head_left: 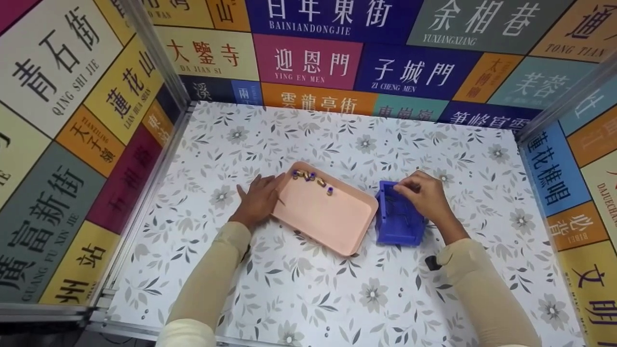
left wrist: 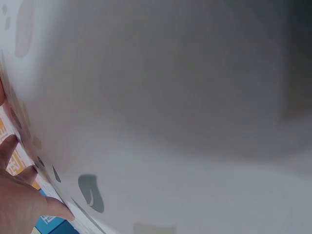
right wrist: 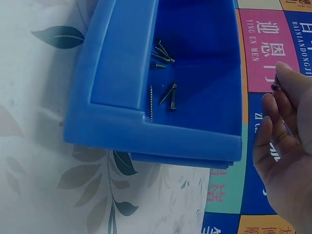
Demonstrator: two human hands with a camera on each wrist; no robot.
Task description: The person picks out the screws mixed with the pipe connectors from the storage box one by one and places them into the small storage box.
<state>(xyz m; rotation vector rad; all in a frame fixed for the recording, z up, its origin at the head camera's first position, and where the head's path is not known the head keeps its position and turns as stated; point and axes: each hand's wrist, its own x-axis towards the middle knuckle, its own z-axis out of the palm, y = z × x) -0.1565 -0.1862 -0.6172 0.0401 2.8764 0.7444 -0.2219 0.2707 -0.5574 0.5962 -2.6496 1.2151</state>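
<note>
My left hand rests at the left edge of a pink tray, its fingers spread. In the left wrist view, that hand shows at the lower left corner. Several small brass-coloured pieces, some with blue ends, lie along the tray's far side. Above the far right part of a blue bin, my right hand pinches a small dark screw between thumb and index finger. Inside the bin, several long screws lie loose on the floor.
A white floral-patterned tabletop carries the tray and the bin, which stand side by side. Panels with coloured street-name signs enclose the back and both sides. A dark object is at my right cuff.
</note>
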